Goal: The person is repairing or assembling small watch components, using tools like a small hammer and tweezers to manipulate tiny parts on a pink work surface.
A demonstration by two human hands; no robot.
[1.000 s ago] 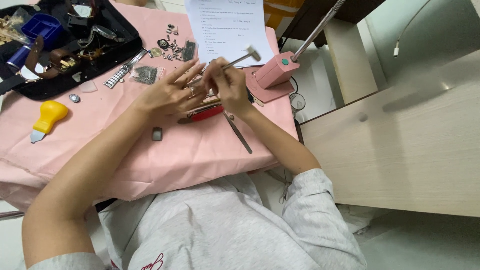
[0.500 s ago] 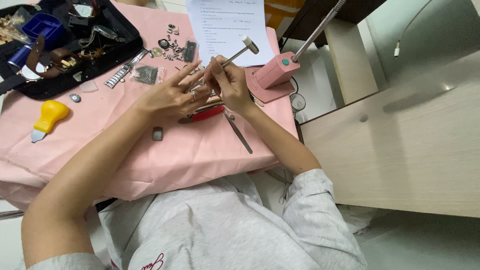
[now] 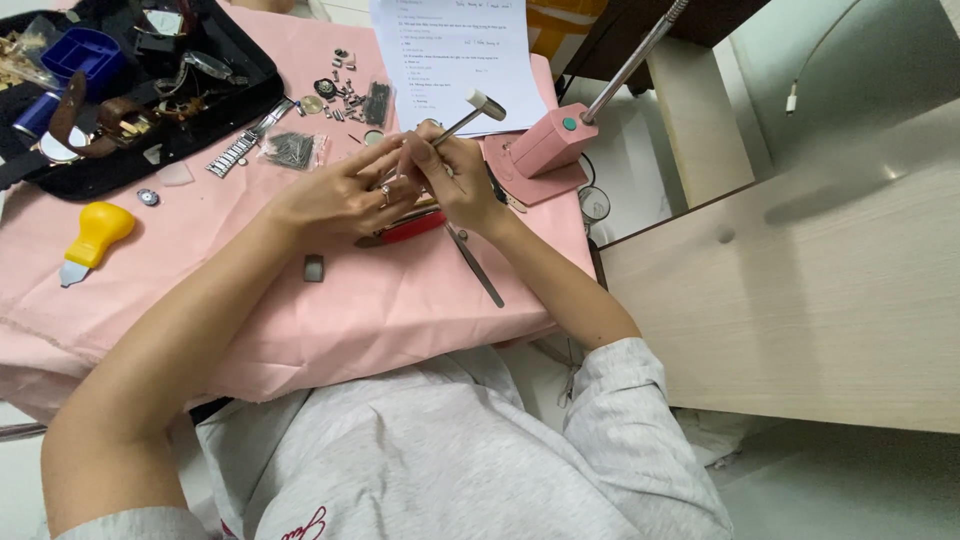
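The right hand [image 3: 462, 185] is gripping the thin handle of a small hammer [image 3: 487, 103], fingers curled closed around it, with the head raised toward the far side over the pink cloth [image 3: 300, 320]; the left hand [image 3: 335, 195] is pinching something very small at its fingertips, just beside the right hand, but the piece is hidden between the fingers and I cannot tell what it is; it may be a watch part.

The work is sitting at the middle of the cloth, directly between both hands; a strike that is landing a little off could hit the left fingertips, because they are staying so close to the target; a tiny part could also be jumping away and getting lost in the cloth folds.

Under the hands a red-handled tool [image 3: 405, 228] is lying, and tweezers [image 3: 475, 265] are pointing toward the near edge; these are crowding the working spot. To the left a yellow-handled tool [image 3: 92, 232] and a small dark block [image 3: 314, 267] are resting; farther off a metal watch band [image 3: 245, 150], loose small parts [image 3: 345, 95], a black tray [image 3: 130, 165] of pieces, a printed sheet [image 3: 455, 45] and a pink lamp base [image 3: 545, 150] are standing near the hammer's swing.
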